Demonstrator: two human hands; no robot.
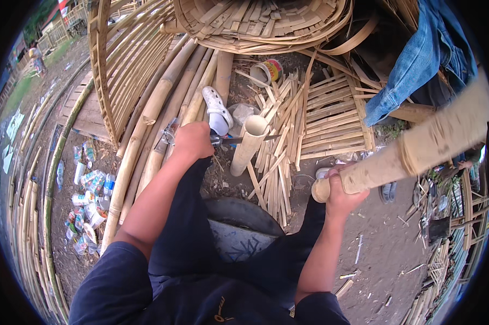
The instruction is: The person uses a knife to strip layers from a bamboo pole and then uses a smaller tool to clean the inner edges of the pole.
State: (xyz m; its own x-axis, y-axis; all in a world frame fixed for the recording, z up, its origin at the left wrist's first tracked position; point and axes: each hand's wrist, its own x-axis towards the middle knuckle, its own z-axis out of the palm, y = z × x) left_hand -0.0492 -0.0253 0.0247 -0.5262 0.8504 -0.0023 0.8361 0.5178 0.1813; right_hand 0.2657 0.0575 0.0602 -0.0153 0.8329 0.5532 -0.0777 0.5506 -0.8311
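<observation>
My left hand (193, 142) is closed round the handle of a long knife (231, 141). Its blade points right and crosses a short bamboo tube (246, 154) that stands upright between my legs. The tube hides the blade's middle, and I cannot tell whether it is cut into the wall or behind it. My right hand (342, 194) grips the near end of a thick bamboo length (412, 151), which is raised and slants up to the right. A pile of split bamboo strips (277, 168) lies just right of the tube.
Long bamboo poles (160, 108) lie at the left beside a slatted bamboo frame (131, 65). Ahead is a woven basket (266, 27). A slatted panel (334, 116) and blue denim (412, 59) are at the right. Plastic litter (93, 189) lies on the left ground.
</observation>
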